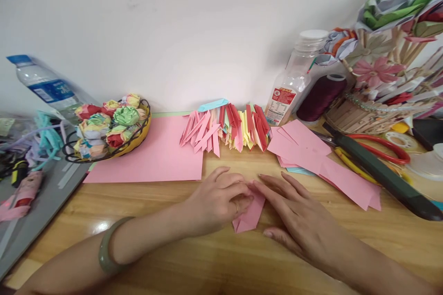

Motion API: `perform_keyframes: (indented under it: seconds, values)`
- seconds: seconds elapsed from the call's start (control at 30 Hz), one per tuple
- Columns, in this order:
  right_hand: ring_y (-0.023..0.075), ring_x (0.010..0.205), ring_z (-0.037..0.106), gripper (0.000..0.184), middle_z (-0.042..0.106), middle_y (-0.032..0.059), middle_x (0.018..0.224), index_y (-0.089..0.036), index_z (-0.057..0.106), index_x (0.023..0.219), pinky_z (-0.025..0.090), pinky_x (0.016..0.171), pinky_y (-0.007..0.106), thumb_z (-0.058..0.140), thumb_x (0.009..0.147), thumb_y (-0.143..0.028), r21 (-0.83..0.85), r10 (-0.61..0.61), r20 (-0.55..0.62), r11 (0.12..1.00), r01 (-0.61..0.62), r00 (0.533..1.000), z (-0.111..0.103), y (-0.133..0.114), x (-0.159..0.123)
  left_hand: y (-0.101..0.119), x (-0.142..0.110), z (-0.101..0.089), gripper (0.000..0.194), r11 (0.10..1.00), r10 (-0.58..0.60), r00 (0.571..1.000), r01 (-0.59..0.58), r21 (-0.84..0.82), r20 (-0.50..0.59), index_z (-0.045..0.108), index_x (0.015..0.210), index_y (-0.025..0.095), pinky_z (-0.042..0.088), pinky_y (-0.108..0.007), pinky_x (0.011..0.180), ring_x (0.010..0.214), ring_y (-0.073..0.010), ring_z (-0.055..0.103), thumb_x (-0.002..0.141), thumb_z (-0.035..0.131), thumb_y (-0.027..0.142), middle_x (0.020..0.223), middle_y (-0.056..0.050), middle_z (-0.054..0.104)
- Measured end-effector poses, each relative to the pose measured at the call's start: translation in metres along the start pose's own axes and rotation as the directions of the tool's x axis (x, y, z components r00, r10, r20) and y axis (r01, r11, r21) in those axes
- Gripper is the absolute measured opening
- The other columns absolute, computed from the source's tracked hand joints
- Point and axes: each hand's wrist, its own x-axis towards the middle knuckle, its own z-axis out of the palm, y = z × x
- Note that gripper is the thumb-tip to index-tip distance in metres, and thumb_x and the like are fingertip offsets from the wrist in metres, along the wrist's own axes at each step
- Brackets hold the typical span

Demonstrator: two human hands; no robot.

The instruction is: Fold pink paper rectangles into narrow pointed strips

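Observation:
A small folded piece of pink paper [252,214] lies on the wooden table between my hands, its lower corners angled by folds. My left hand [221,198], with a ring and a bangle on the wrist, bends its fingers over the paper's upper left part, fingertips pinching or pressing it. From the other side my right hand [294,212] rests with fingers stretched out, the index fingertip on the paper's top edge and the thumb apart on the table. Behind them stands a row of folded paper strips [224,126] in pink, red and yellow. Cut pink paper pieces [301,143] lie beyond my right hand.
A large pink sheet [166,152] lies left under a basket [145,133] of paper flowers. Bottles [51,87] lean by the wall. At right are a clear bottle [290,78], a thread spool [321,99], a green-handled cutter [387,175] and red-handled scissors [384,140].

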Motion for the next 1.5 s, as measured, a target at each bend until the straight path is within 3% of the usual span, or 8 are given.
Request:
perform_keyframes:
  seconds: [0.13, 0.23, 0.47, 0.63, 0.83, 1.13, 1.37, 1.5]
  values:
    - [0.0301, 0.112, 0.049, 0.062, 0.06, 0.0182, 0.114, -0.003, 0.042, 0.128, 0.04, 0.093, 0.05, 0.04, 0.089, -0.05, -0.111, 0.015, -0.08, 0.994, -0.024, 0.997, 0.002, 0.004, 0.002, -0.004, 0.0, -0.006, 0.02, 0.998, 0.01, 0.993, -0.004, -0.055, 0.118, 0.062, 0.102, 0.019, 0.027, -0.044, 0.098, 0.109, -0.0239, 0.047, 0.091, 0.048, 0.027, 0.112, -0.002, 0.064]
    - [0.0294, 0.106, 0.052, 0.054, 0.062, 0.0162, 0.109, -0.005, 0.048, 0.123, 0.041, 0.089, 0.047, 0.044, 0.089, -0.046, -0.125, 0.028, -0.102, 0.991, -0.041, 0.994, 0.002, 0.008, 0.003, -0.008, -0.002, -0.003, 0.022, 0.999, 0.0, 0.996, 0.004, -0.05, 0.09, 0.061, 0.108, 0.019, 0.027, -0.047, 0.099, 0.113, -0.0262, 0.042, 0.092, 0.045, 0.02, 0.116, 0.001, 0.062]
    - [0.0202, 0.086, 0.057, 0.018, 0.063, 0.0053, 0.087, -0.016, 0.058, 0.101, 0.042, 0.074, 0.035, 0.047, 0.091, -0.027, 0.022, 0.069, -0.151, 0.998, -0.066, 0.986, -0.003, 0.012, 0.002, -0.015, -0.003, 0.003, 0.021, 0.994, -0.07, 0.995, 0.063, -0.089, -0.075, 0.064, 0.093, 0.017, 0.043, -0.035, 0.081, 0.09, -0.0193, 0.05, 0.088, 0.046, 0.008, 0.085, -0.003, 0.067]
    - [0.0188, 0.082, 0.057, 0.016, 0.063, 0.0044, 0.081, -0.017, 0.059, 0.089, 0.041, 0.072, 0.034, 0.043, 0.091, -0.019, 0.031, 0.085, -0.159, 0.996, -0.081, 0.984, -0.006, 0.011, 0.003, -0.009, 0.0, -0.005, 0.012, 0.969, -0.192, 0.981, 0.184, -0.166, -0.035, 0.056, 0.077, 0.015, 0.044, -0.036, 0.083, 0.092, -0.0199, 0.053, 0.082, 0.047, 0.009, 0.077, -0.004, 0.064]
    - [0.0168, 0.083, 0.057, 0.01, 0.063, 0.0041, 0.088, -0.019, 0.059, 0.085, 0.041, 0.074, 0.033, 0.05, 0.088, -0.019, 0.122, 0.126, -0.17, 0.987, -0.106, 0.977, -0.006, 0.013, 0.002, -0.003, 0.001, -0.01, 0.01, 0.992, -0.084, 0.996, 0.086, -0.095, 0.022, 0.059, 0.084, 0.016, 0.029, -0.052, 0.101, 0.109, -0.0266, 0.049, 0.079, 0.059, 0.026, 0.092, -0.005, 0.065]
    - [0.0182, 0.087, 0.056, 0.014, 0.064, 0.0036, 0.087, -0.018, 0.061, 0.094, 0.04, 0.077, 0.034, 0.049, 0.09, -0.021, 0.081, 0.071, -0.143, 0.995, -0.06, 0.987, -0.007, 0.013, -0.001, -0.001, -0.007, -0.003, 0.016, 0.954, 0.187, 0.976, -0.154, 0.255, -0.11, 0.063, 0.091, 0.013, 0.04, -0.039, 0.095, 0.102, -0.0202, 0.056, 0.09, 0.048, 0.01, 0.09, -0.002, 0.069]
    - [0.0212, 0.091, 0.057, 0.024, 0.066, 0.006, 0.092, -0.017, 0.062, 0.105, 0.041, 0.078, 0.037, 0.042, 0.093, -0.023, -0.111, 0.026, -0.139, 0.993, -0.042, 0.99, -0.004, 0.008, 0.001, -0.002, -0.008, -0.002, 0.019, 0.932, 0.133, 0.988, -0.099, 0.349, -0.075, 0.063, 0.1, 0.008, 0.042, -0.041, 0.093, 0.101, -0.0222, 0.058, 0.09, 0.046, 0.008, 0.097, -0.008, 0.068]
    - [0.0212, 0.09, 0.057, 0.023, 0.066, 0.0057, 0.091, -0.016, 0.063, 0.101, 0.042, 0.078, 0.037, 0.043, 0.092, -0.022, -0.103, 0.033, -0.141, 0.994, -0.047, 0.989, -0.005, 0.007, 0.001, -0.003, -0.007, -0.002, 0.019, 0.944, 0.131, 0.982, -0.081, 0.319, -0.138, 0.065, 0.093, 0.012, 0.043, -0.04, 0.089, 0.096, -0.0209, 0.06, 0.09, 0.046, 0.008, 0.093, -0.005, 0.07]
